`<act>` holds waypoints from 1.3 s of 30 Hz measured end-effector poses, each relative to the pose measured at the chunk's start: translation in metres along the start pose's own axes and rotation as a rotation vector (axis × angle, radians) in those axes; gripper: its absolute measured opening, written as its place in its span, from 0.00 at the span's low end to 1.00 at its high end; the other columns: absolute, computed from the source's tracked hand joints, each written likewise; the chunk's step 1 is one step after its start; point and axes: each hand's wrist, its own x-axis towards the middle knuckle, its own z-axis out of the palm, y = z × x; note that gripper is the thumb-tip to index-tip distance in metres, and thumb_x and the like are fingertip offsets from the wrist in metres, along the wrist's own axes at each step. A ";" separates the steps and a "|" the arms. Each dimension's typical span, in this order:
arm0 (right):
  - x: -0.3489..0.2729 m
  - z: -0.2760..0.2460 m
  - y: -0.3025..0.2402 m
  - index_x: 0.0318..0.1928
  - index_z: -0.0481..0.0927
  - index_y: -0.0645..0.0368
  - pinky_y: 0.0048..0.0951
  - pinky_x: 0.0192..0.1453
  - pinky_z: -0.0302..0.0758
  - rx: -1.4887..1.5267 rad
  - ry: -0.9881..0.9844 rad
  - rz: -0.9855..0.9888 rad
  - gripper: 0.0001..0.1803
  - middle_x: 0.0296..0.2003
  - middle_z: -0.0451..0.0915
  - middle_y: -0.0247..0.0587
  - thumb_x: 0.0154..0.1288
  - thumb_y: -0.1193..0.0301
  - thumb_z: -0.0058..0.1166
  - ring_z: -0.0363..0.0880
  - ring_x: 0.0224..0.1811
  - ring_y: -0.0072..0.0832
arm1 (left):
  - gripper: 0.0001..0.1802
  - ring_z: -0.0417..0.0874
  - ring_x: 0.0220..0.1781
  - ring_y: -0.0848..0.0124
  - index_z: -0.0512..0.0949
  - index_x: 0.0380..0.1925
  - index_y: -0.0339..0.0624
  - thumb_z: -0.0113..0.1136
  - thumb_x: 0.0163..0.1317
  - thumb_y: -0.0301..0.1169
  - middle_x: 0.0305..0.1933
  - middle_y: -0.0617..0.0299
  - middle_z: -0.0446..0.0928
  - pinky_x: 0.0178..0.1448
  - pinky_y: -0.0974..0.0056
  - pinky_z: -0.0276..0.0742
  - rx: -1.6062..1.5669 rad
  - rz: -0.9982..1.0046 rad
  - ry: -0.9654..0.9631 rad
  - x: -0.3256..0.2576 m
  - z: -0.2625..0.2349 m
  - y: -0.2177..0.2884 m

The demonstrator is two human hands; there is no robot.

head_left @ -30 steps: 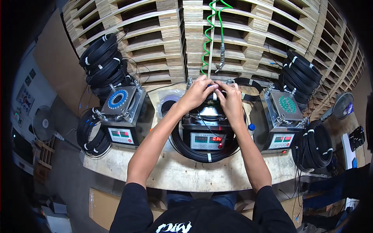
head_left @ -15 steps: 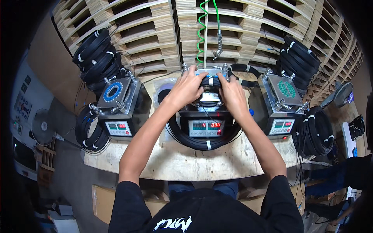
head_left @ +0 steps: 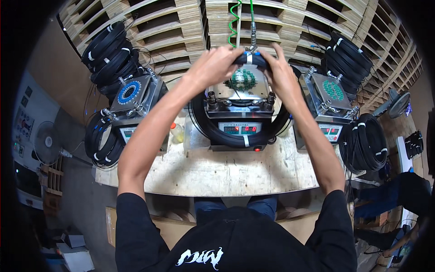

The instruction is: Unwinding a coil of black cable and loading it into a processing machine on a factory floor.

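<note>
A wooden workbench (head_left: pixel 217 174) carries three metal machines; the middle machine (head_left: pixel 240 113) sits between the other two. A black cable coil (head_left: pixel 213 129) loops around it. At its far edge, the left hand (head_left: pixel 213 65) and right hand (head_left: pixel 282 75) both clench the coil's taped top.

You face stacked wooden pallets (head_left: pixel 149 27) behind a worn wooden workbench (head_left: pixel 213 174). A fan (head_left: pixel 45 143) stands at left over grey concrete floor (head_left: pixel 84 208), cardboard boxes (head_left: pixel 74 258) below.
</note>
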 end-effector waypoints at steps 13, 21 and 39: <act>-0.116 -0.024 -0.049 0.61 0.70 0.62 0.49 0.39 0.76 0.278 -0.667 0.022 0.28 0.32 0.81 0.59 0.63 0.73 0.66 0.82 0.36 0.56 | 0.17 0.85 0.37 0.42 0.81 0.47 0.34 0.64 0.66 0.36 0.34 0.39 0.82 0.42 0.46 0.80 -0.411 -0.031 -0.251 -0.150 0.024 0.061; -0.241 0.101 -0.037 0.57 0.78 0.59 0.52 0.48 0.79 0.363 -0.800 0.112 0.22 0.40 0.84 0.60 0.67 0.64 0.63 0.82 0.46 0.57 | 0.25 0.85 0.43 0.44 0.78 0.54 0.33 0.66 0.64 0.39 0.40 0.38 0.83 0.47 0.49 0.78 -0.526 -0.231 -0.387 -0.250 0.154 0.045; -0.289 0.120 -0.064 0.57 0.80 0.58 0.50 0.50 0.74 0.347 -0.535 0.208 0.18 0.41 0.85 0.54 0.71 0.64 0.56 0.79 0.44 0.53 | 0.18 0.82 0.50 0.48 0.82 0.52 0.45 0.60 0.69 0.41 0.43 0.50 0.85 0.58 0.49 0.75 -0.250 -0.368 -0.034 -0.299 0.168 0.086</act>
